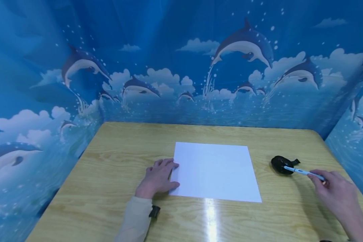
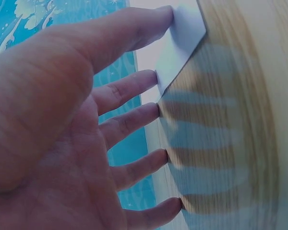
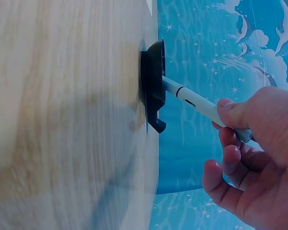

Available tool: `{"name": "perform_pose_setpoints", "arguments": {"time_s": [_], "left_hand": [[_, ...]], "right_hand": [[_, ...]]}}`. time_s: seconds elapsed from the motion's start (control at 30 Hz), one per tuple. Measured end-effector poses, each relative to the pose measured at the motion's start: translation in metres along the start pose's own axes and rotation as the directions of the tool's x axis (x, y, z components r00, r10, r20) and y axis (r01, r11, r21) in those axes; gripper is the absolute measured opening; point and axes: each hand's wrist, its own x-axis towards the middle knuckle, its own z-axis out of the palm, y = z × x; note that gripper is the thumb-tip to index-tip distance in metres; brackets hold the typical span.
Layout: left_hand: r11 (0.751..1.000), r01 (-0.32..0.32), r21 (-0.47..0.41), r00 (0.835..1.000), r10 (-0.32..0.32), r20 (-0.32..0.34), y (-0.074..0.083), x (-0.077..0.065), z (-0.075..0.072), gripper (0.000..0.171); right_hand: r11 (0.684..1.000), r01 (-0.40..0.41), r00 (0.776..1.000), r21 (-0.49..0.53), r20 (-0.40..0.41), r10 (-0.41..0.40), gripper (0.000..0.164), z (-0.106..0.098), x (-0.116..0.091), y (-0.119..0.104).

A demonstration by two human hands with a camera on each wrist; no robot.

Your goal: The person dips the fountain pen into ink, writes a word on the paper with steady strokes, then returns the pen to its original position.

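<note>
A blank white sheet of paper (image 1: pixel 213 171) lies flat on the wooden table. My left hand (image 1: pixel 158 178) rests at its left edge with fingers spread; in the left wrist view the thumb and index finger touch the paper (image 2: pixel 182 43), while the other fingertips are at the table beside it. My right hand (image 1: pixel 338 191) pinches a pale blue-white pen (image 1: pixel 304 172) by its rear end. The pen slants down to the left into a small black dish (image 1: pixel 279 163) with a short stub handle. In the right wrist view the pen's tip is hidden behind the dish's rim (image 3: pixel 158 72).
The light wooden table (image 1: pixel 121 148) has a straight back edge and rounded far corners. A blue curtain (image 1: pixel 169 40) printed with dolphins and clouds hangs behind it and along both sides. The dish stands to the right of the paper.
</note>
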Motion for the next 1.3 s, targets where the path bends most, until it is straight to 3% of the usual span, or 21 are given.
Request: {"name": "perform_pose_setpoints", "arguments": {"time_s": [0.2,0.43,0.67,0.93,1.3], "left_hand": [[1.000,0.004,-0.002,1.000,-0.004,-0.005,0.000,0.000,0.000,0.064],[1.000,0.001,-0.008,1.000,-0.001,0.002,0.001,0.000,0.000,0.064],[1.000,0.007,-0.007,1.000,-0.007,-0.001,0.000,0.001,0.000,0.064],[1.000,0.009,-0.007,1.000,-0.009,-0.001,-0.002,0.001,0.002,0.064],[1.000,0.010,-0.012,1.000,-0.010,0.001,-0.002,0.000,0.000,0.064]], "right_hand": [[0.999,0.039,0.999,0.008,-0.014,-0.039,0.016,0.004,-0.002,0.001],[0.999,-0.043,0.999,0.018,0.018,0.043,0.023,0.007,-0.004,-0.001],[0.994,-0.032,0.999,0.102,-0.004,0.033,0.017,0.009,0.002,0.004],[0.975,-0.165,0.985,0.149,0.068,0.157,0.026,0.007,0.006,0.003],[0.971,-0.107,0.992,0.213,0.089,0.090,0.018,0.018,0.009,0.002]]}}
